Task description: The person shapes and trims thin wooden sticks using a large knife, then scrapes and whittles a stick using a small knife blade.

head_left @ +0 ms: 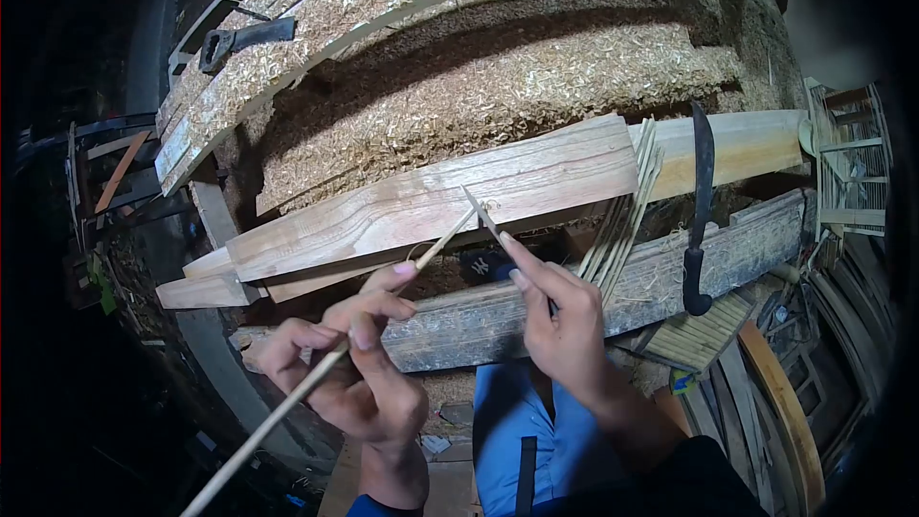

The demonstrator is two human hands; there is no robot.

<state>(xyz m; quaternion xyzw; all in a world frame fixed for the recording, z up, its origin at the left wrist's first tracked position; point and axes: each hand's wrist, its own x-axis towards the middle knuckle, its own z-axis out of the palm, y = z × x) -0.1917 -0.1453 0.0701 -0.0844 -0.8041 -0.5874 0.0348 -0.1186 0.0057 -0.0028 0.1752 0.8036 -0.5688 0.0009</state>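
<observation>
Wooden strips (618,237) lie — between knife (484,215) and machete (705,182).

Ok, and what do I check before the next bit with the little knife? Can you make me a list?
1. Left hand holding the stick: ok, fingers are wrapped round it.
2. Right hand on the little knife: ok, its blade points away from the body.
3. Left fingers away from the blade: ok, there's a gap, with bare stick between.
4. Gloves on: not ok, both hands are bare.
5. Big curved knife out of the hands: ok, it lies off to the right, across the wood.
6. Little blade sharp enough: cannot tell from here.
</observation>
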